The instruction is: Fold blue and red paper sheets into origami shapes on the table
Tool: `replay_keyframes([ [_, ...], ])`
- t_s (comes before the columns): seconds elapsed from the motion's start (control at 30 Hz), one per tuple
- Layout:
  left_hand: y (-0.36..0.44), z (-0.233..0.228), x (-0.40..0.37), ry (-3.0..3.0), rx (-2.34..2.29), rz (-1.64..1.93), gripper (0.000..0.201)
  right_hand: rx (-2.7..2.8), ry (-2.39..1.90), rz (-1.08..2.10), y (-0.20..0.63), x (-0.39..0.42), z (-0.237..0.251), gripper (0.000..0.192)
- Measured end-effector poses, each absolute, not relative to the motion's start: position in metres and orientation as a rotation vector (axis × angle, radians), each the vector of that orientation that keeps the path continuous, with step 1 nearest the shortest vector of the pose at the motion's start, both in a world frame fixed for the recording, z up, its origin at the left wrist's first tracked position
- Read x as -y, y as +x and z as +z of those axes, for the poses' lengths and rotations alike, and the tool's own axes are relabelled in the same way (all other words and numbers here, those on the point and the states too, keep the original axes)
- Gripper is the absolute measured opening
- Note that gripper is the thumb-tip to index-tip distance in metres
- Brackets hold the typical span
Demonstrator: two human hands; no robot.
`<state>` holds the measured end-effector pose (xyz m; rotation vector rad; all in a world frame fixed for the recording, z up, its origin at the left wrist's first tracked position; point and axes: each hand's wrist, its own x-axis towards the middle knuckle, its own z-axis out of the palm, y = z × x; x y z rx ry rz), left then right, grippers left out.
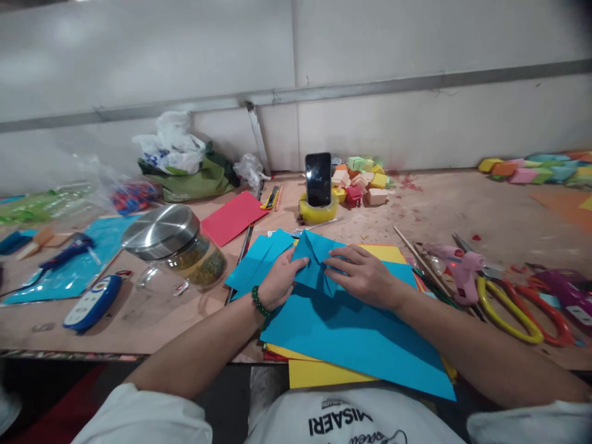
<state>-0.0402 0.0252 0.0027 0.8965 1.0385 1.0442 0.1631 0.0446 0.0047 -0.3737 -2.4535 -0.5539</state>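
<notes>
Both hands [277,280] [365,274] pinch folded blue paper [317,262], apparently at flap edges

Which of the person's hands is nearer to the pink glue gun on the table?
The right hand. It rests on the folded blue paper, with the pink glue gun farther to its right. The left hand lies beyond the right hand, on the paper's far side.

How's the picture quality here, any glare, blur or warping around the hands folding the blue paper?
Head view: both hands, left hand and right hand, and the folded blue paper sheet are sharp and evenly lit; glare streaks the steel jar lid; the wall rail bows from lens distortion; edges darken and blur.
</notes>
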Motion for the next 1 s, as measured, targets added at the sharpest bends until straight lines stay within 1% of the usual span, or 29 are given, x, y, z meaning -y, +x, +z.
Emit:
replay_keyframes([
  [0.07,-0.042,0.005,-0.026,0.844,-1.031,1.018,0.033,2.392,-0.447,-0.580,0.168,-0.047,0.005,0.025],
  [0.1,-0.044,0.005,-0.026,0.829,-1.017,1.008,0.039,2.358,-0.507,-0.570,0.172,-0.049,0.006,0.024],
  [0.2,-0.049,0.006,-0.028,0.872,-0.943,1.000,0.068,2.302,-0.683,-0.421,0.184,-0.053,0.006,0.025],
  [0.3,-0.055,0.002,-0.031,1.105,-0.925,1.031,0.089,2.322,-0.776,-0.232,0.191,-0.055,0.008,0.029],
  [0.37,-0.059,-0.003,-0.034,1.342,-0.967,1.045,0.092,2.366,-0.779,-0.186,0.193,-0.054,0.010,0.031],
  [0.53,-0.065,-0.010,-0.036,1.929,-1.092,1.061,0.078,2.448,-0.754,-0.236,0.189,-0.050,0.012,0.028],
  [0.63,-0.068,-0.009,-0.034,2.197,-1.022,0.911,0.065,2.481,-0.754,-0.186,0.188,-0.052,0.010,0.031],
  [0.7,-0.067,-0.009,-0.033,2.258,-0.962,0.806,0.051,2.481,-0.710,-0.141,0.188,-0.055,0.007,0.034],
  [0.77,-0.065,-0.009,-0.033,2.201,-0.950,0.805,0.042,2.408,-0.638,-0.082,0.189,-0.058,0.003,0.036],
  [0.87,-0.062,-0.008,-0.034,1.969,-0.948,0.909,0.047,2.298,-0.522,0.062,0.190,-0.061,0.002,0.034],
  [0.93,-0.061,-0.007,-0.035,1.837,-0.922,0.917,0.052,2.282,-0.511,0.150,0.190,-0.061,0.004,0.039],
  [1.0,-0.061,-0.006,-0.035,1.790,-0.897,0.869,0.050,2.280,-0.544,0.200,0.191,-0.059,0.005,0.045],
])
